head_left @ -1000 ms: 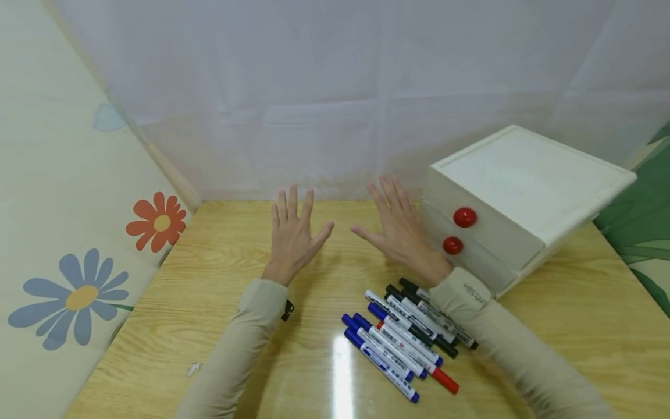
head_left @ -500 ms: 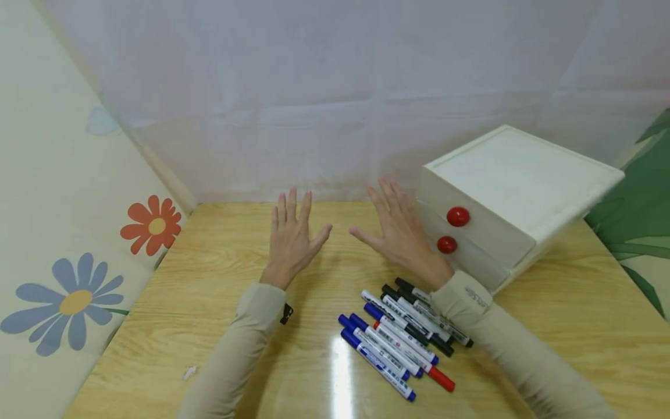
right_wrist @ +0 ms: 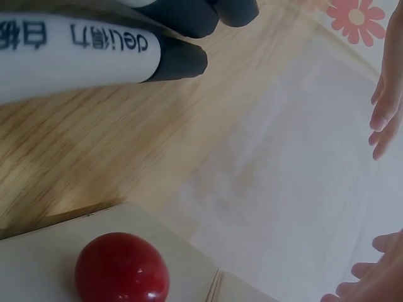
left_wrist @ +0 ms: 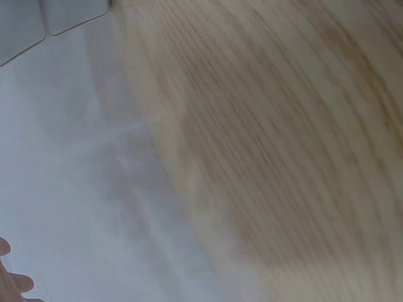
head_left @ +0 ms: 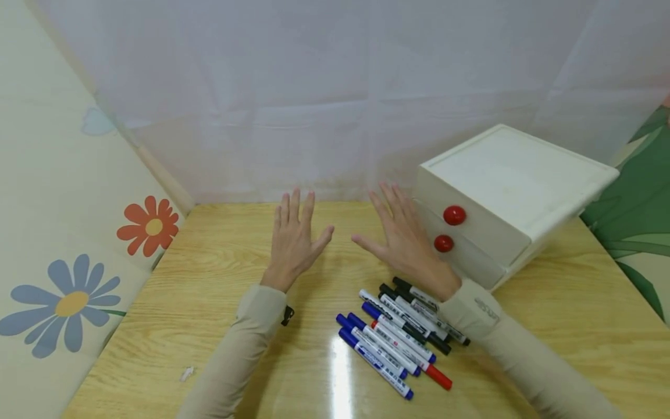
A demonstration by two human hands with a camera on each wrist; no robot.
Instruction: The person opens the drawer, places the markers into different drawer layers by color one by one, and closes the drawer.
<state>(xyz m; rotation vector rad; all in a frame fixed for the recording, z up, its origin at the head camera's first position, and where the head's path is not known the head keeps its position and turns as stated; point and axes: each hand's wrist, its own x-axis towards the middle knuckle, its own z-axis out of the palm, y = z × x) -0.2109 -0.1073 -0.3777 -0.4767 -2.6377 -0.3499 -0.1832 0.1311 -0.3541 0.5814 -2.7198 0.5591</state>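
My left hand [head_left: 294,250] is held over the wooden table [head_left: 209,279], fingers straight and thumb spread, holding nothing. Beside it my right hand [head_left: 410,250] is also spread and holds nothing; it is in front of a white two-drawer box [head_left: 518,180] with red round knobs [head_left: 454,215]. Below the right wrist lies a bundle of whiteboard markers [head_left: 392,343] with blue, black and red caps. In the right wrist view, black-capped markers [right_wrist: 113,53] and one red knob [right_wrist: 123,267] appear close up. Only fingertips of the left hand [left_wrist: 12,283] show in the left wrist view.
A pale cloth [head_left: 293,105] hangs along the table's back edge. The left wall carries red [head_left: 153,227] and blue [head_left: 72,304] flower pictures. A small whitish scrap [head_left: 186,373] lies at the front left, near the left sleeve [head_left: 235,355].
The head view has shifted a little, so the box, markers and flowers sit slightly further left. Both hands keep nearly the same spread pose, the right fingertips a touch lower.
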